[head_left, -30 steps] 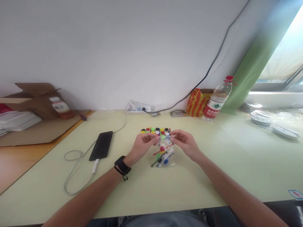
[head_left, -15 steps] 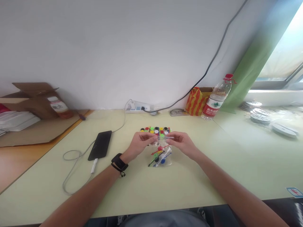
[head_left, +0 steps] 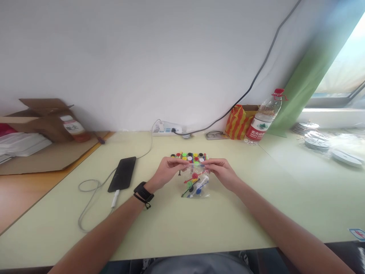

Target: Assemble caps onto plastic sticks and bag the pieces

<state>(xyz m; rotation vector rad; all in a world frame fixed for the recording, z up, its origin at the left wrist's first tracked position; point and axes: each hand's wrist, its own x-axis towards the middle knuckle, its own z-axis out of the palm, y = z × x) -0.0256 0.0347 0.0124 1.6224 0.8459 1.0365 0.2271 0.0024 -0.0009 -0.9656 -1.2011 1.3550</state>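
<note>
Pinching one top corner of a clear plastic bag [head_left: 205,192] with my left hand [head_left: 169,171], I hold the other top corner between the thumb and fingers of my right hand [head_left: 224,173]. The bag is in front of me, over the pale surface [head_left: 242,228]; I cannot tell whether its bottom touches down. Coloured arrow pieces [head_left: 194,176] show through it, red, black and blue among them. Just beyond my hands are more coloured pieces [head_left: 189,158], partly hidden. A black phone [head_left: 122,174] lies to my left.

One held bag [head_left: 204,193], two bottles [head_left: 259,126] [head_left: 74,128], one phone [head_left: 122,174].
</note>
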